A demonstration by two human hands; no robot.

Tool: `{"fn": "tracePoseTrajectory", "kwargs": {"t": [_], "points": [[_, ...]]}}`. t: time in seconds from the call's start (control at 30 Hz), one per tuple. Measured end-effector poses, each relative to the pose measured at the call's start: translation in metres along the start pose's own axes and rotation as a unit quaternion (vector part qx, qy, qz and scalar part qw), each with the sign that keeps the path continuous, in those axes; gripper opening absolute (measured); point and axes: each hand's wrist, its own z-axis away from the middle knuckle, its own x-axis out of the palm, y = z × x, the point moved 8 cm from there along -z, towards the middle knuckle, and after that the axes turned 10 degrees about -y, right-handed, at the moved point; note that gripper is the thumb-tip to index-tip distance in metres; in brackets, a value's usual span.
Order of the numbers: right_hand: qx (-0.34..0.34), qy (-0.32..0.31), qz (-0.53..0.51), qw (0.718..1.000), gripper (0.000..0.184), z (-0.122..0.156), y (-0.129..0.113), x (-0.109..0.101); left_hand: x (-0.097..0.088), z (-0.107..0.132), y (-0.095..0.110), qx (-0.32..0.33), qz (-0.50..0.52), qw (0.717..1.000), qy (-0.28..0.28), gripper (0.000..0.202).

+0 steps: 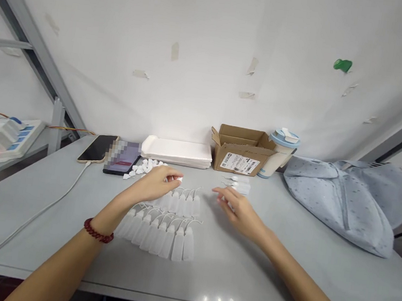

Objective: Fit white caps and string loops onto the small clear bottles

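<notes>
Squeeze bottles (pixel 161 231), small, translucent white plastic, lie on the table (pixel 280 277) in two rows; the cardboard box (pixel 239 150) at the back serves as landmark for all places. Both rows sit in front of the box and to its left: a near row, and a far row (pixel 183 202) just behind it. Each bottle lies flat, long axis running roughly from the near edge toward the box, body nearest the viewer, thin bent nozzle pointing toward the back wall and curling right.

Handling, judged: very light, thin-walled, soft under pressure, likely empty; smooth plastic may slip. Best hold is across the body, mid-length, not on the nozzle, which looks flimsy.

Left hand (pixel 155 184) rests over the left end of the far row, fingers (pixel 172 175) curled and pinching a small white piece, probably a cap (pixel 179 179). Right hand (pixel 238 209) hovers in front of the box, fingers loosely spread, holding nothing that I can see; a few loose bottles (pixel 239 184) lie just beyond it.

A pile of small white caps (pixel 143 167) lies left of the box, near a stack of white trays (pixel 177 151).
</notes>
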Motion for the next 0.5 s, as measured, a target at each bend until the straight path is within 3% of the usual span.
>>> {"fn": "tracePoseTrajectory", "kwargs": {"t": [0.17,0.33,0.5], "points": [[-0.059,-0.068,-0.02,0.996,0.037,0.001,-0.032,0.02,0.016,0.0,0.015,0.007,0.032,0.999,-0.02,0.031],[-0.078,-0.076,0.003,0.994,0.041,0.0,-0.037,0.029,0.023,-0.002,0.019,0.019,0.056,0.998,-0.016,0.03],[-0.056,-0.081,0.028,0.995,0.032,-0.001,-0.035,0.033,0.025,-0.003,0.018,0.015,0.103,0.995,-0.005,0.029]]}}
